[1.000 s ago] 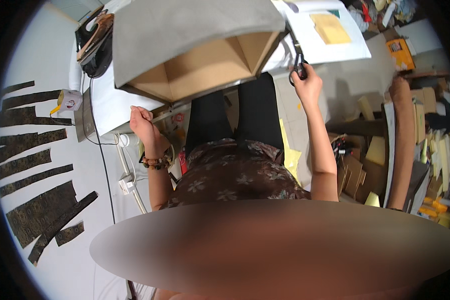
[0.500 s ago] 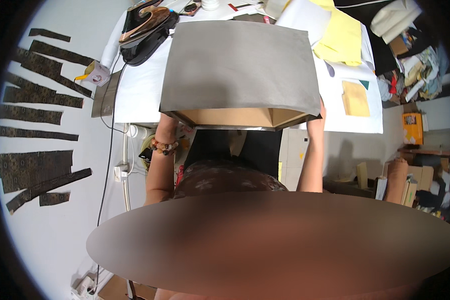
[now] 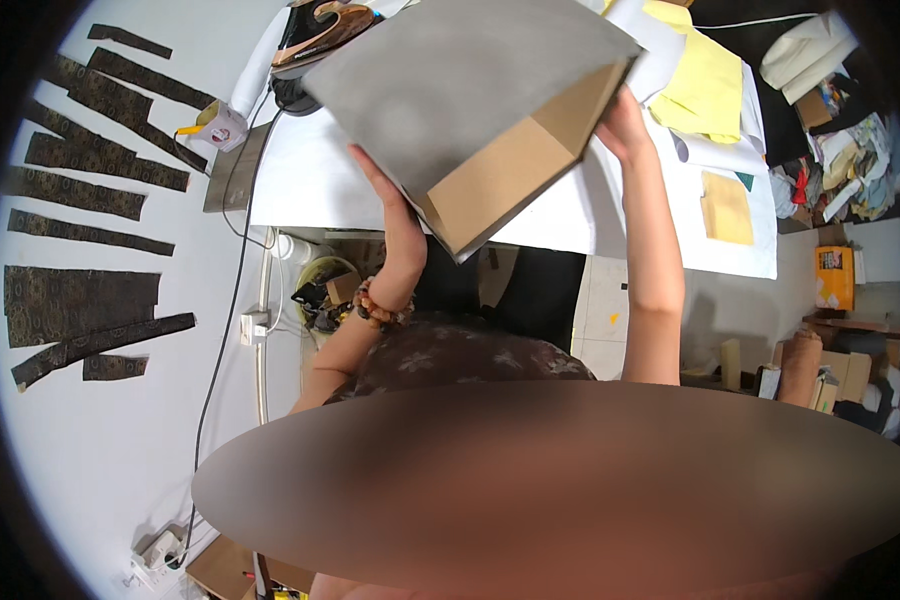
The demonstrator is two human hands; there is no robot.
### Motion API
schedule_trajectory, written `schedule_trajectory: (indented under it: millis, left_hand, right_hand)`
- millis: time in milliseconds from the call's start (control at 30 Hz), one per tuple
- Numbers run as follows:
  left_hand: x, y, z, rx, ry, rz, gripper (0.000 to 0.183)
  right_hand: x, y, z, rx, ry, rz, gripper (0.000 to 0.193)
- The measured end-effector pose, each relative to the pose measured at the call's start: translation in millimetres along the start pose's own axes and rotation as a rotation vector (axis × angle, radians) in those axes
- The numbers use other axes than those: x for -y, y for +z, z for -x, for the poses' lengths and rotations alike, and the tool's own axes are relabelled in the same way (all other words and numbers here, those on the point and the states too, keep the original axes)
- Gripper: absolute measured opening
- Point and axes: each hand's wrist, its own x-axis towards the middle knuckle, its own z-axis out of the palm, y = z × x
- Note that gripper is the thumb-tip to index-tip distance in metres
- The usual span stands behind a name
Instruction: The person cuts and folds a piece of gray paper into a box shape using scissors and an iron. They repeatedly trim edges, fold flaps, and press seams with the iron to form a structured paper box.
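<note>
A large box point(image 3: 470, 85) covered in smooth grey material is held tilted above the worktable, its open side facing me and showing a bare tan interior. My left hand point(image 3: 398, 225), with a beaded bracelet at the wrist, presses against the box's lower left side, thumb and fingers lying along it. At the upper right corner, my right hand point(image 3: 625, 128) grips the side near the rim; part of its fingers is hidden behind the box. Between them the two hands bear the box.
White sheeting point(image 3: 310, 185) covers the table. A clothes iron point(image 3: 320, 35) stands at the back left, near a mug point(image 3: 220, 128). Yellow fabric point(image 3: 698, 90) lies at the right, with a tan piece point(image 3: 727, 208) nearer me. A bin point(image 3: 328, 290) sits under the table's left edge.
The box has gone from level to tilted, its right side raised and its left corner lowered. My right hand has risen with it, and my left hand has moved up along its side.
</note>
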Motion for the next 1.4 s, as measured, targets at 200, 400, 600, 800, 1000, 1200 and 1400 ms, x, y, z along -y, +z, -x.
schedule_trajectory:
  millis: [200,400,600,800,1000,1200,1400]
  left_hand:
    - [-33,38,1,-0.208,0.277,-0.006,0.078]
    - [-81,16,11,-0.312,0.391,-0.004,0.065]
    - [-147,-21,-12,-0.191,0.925,-0.402,0.03]
    - [-127,-48,-49,-0.401,0.874,-0.328,0.024]
    - [-65,-169,-210,-0.66,0.447,-0.482,0.031]
    - [-40,-196,-404,-0.305,0.307,-0.968,0.071]
    - [-65,-180,-453,-0.062,-0.044,-1.248,0.049]
  right_hand:
    - [-24,19,-65,0.145,0.043,0.033,0.048]
    - [-37,40,-12,-0.429,-0.528,0.098,0.032]
    - [-48,108,116,0.084,-0.597,0.178,0.022]
    - [-38,110,117,0.116,-0.391,0.236,0.026]
    - [-49,79,129,0.088,-0.32,0.312,0.025]
    - [-42,36,153,-0.187,-0.293,0.362,0.024]
    - [-24,38,174,-0.302,-0.291,0.384,0.021]
